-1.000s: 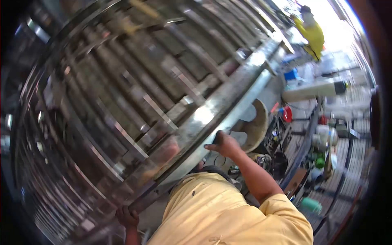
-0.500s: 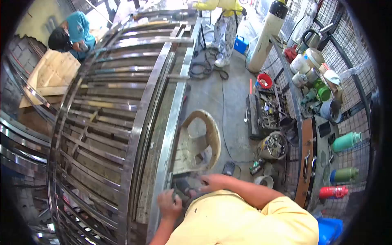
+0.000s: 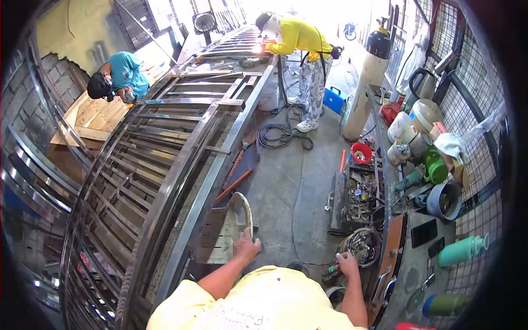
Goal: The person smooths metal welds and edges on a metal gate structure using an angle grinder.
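two hands [image 3: 246, 246], one chair [image 3: 228, 228], one bucket [image 3: 363, 247].

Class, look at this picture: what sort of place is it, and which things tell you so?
Most likely a metalworking or welding shop. A big steel gate frame lies flat, a person in yellow makes sparks at its far end, a gas cylinder stands nearby, and tools fill a tray.

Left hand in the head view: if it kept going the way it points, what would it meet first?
The left hand already rests on the rim of the pale plastic chair. Straight on, it would probably slide onto the chair's slatted seat, though depth is unclear.
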A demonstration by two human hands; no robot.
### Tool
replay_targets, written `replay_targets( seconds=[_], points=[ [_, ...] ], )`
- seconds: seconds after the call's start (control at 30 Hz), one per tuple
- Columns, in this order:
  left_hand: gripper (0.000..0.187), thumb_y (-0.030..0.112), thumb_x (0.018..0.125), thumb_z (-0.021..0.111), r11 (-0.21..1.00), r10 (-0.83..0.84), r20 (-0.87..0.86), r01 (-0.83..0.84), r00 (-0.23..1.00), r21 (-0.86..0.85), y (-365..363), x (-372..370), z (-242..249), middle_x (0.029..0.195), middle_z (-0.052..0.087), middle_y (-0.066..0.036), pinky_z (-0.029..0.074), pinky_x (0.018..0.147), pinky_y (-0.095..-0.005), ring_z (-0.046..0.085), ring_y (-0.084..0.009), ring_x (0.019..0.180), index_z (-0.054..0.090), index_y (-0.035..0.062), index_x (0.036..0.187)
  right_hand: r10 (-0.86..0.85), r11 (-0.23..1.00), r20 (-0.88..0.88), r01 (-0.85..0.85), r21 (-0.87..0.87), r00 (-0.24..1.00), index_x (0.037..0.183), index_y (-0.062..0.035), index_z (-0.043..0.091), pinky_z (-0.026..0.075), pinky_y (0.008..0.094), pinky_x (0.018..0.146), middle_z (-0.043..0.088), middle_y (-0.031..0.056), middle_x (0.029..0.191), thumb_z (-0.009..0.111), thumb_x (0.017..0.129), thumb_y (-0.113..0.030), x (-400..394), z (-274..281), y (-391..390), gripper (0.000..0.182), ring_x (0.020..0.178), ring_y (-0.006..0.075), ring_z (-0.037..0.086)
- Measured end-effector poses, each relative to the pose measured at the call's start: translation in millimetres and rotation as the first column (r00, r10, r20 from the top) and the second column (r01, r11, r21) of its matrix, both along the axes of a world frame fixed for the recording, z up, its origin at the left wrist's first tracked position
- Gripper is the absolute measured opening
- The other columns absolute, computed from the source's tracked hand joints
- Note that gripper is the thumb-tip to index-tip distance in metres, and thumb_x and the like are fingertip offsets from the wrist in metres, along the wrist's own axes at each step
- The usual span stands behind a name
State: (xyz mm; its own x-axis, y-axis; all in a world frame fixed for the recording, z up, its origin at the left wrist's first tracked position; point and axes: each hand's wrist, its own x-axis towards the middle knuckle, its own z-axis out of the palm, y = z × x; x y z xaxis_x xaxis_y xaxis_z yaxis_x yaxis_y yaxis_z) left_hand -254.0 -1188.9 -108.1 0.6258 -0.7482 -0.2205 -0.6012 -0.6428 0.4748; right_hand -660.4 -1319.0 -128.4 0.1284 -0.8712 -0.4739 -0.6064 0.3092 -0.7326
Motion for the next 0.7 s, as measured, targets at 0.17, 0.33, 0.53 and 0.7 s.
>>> replay_targets(
  seconds=[0.17, 0.33, 0.53, 0.7],
  points=[
    [0.06, 0.033, 0.082, 0.064, 0.993, -0.009, 0.242, 0.038, 0.97, -0.115, -38.1, 26.9, -2.6, 0.123, 0.056, -0.019, 0.043, 0.098, -0.0532, 0.054, -0.041, 0.117, 0.048, 0.0096, 0.135, -0.211, 0.96, 0.036, 0.2, 0.197, 0.977, 0.094, 0.0002, 0.061, 0.048, 0.0327, 0.051, 0.067, 0.008, 0.077, 0.066, 0.095, -0.03, 6.8, -21.1, -8.0, 0.031, 0.058, 0.0153, 0.059],
    [0.051, 0.025, 0.079, 0.067, 0.928, -0.024, 0.303, 0.134, 0.953, -0.347, -123.5, 51.0, 11.7, 0.119, 0.057, -0.016, 0.043, 0.095, -0.0508, 0.054, -0.0369, 0.115, 0.055, 0.0108, 0.127, -0.031, 0.966, -0.019, 0.035, 0.255, 0.999, 0.099, 0.0019, 0.067, 0.055, 0.0345, 0.068, 0.072, 0.0117, 0.086, 0.071, 0.09, -0.038, 47.3, -41.4, -33.6, 0.041, 0.07, 0.0172, 0.067],
    [0.036, 0.021, 0.078, 0.069, 0.835, -0.208, 0.215, 0.288, 0.954, -0.47, -241.9, 81.9, -11.5, 0.103, 0.064, -0.015, 0.044, 0.094, -0.0481, 0.06, -0.0362, 0.104, 0.065, 0.0076, 0.111, 0.249, 0.96, -0.331, -0.187, 0.21, 0.91, 0.107, 0.0009, 0.07, 0.053, 0.0451, 0.088, 0.071, 0.0242, 0.106, 0.067, 0.087, -0.05, 83.5, -54.4, -137.7, 0.055, 0.102, 0.0376, 0.069],
    [0.036, 0.023, 0.08, 0.07, 0.934, -0.241, -0.049, 0.219, 0.969, -0.281, -292.0, 134.4, -38.2, 0.108, 0.066, -0.02, 0.048, 0.093, -0.0475, 0.061, -0.0392, 0.106, 0.067, 0.0029, 0.109, 0.402, 0.912, -0.535, -0.271, 0.308, 0.743, 0.104, -0.0024, 0.071, 0.054, 0.0453, 0.084, 0.072, 0.021, 0.102, 0.066, 0.086, -0.05, 106.7, -49.6, -250.2, 0.051, 0.096, 0.0363, 0.07]
  ],
)
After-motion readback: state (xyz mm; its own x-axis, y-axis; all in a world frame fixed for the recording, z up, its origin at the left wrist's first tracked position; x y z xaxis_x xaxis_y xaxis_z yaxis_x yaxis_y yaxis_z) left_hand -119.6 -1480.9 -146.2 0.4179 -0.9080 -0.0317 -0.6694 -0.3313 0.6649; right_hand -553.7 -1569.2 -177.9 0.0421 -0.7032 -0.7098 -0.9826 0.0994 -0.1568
